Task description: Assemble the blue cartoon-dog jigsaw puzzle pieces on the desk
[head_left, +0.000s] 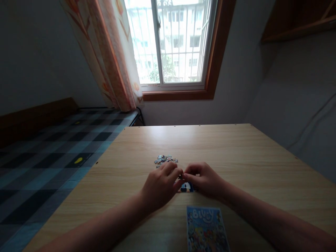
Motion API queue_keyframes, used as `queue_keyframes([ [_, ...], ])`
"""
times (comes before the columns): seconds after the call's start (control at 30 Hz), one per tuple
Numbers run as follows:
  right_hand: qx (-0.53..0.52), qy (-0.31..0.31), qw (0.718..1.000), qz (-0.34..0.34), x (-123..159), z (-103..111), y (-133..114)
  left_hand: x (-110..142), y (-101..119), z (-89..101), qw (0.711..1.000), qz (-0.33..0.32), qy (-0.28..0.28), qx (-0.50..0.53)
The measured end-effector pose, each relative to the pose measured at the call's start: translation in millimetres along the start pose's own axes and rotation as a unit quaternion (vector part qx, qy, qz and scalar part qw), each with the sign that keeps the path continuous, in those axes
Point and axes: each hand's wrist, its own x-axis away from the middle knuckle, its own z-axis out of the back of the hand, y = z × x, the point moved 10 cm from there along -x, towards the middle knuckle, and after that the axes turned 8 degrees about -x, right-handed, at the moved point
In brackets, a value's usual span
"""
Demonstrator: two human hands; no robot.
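Pale wood-grain tabletop point(131, 154) receives light from a window point(181, 45). Beyond the Bluey picture cover point(207, 229), the left hand point(161, 182) and the right hand point(206, 179) meet, both with curled fingers, nearly closed, pinching together a small dark piece point(181, 176); its print is too small to tell. Under them lies a jigsaw section point(187, 187), blue with white and black patches, partly hidden. Farther beyond the cover, slightly to its left, loose jigsaw pieces point(165, 160) make a mostly pale heap. Far to its left is a checked bed point(34, 196).
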Motion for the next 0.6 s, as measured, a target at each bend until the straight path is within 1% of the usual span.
queue_keyframes([
  [0.13, -0.021, -0.005, 1.0, -0.011, 0, -2, 2, -2, -1, 0.9, 0.999, 0.005, -0.024, -0.026],
  [0.23, -0.027, 0.004, 1.0, -0.015, -1, 0, 2, -4, -10, -2.0, 0.998, 0.016, -0.049, -0.037],
  [0.3, -0.015, 0.026, 0.999, -0.014, -1, 5, 3, -5, -24, -2.7, 0.998, 0.038, -0.046, -0.036],
  [0.4, 0.031, 0.058, 0.998, -0.008, -2, 15, 5, -3, -55, -5.6, 0.994, 0.095, -0.032, -0.032],
  [0.47, 0.069, 0.074, 0.995, 0.005, -2, 22, 5, 0, -76, -11.0, 0.989, 0.135, -0.036, -0.043],
  [0.53, 0.103, 0.091, 0.99, 0.02, -3, 29, 5, 3, -87, -17.2, 0.985, 0.155, -0.049, -0.052],
  [0.6, 0.13, 0.105, 0.985, 0.031, -3, 34, 4, 5, -90, -23.5, 0.983, 0.159, -0.068, -0.055],
])
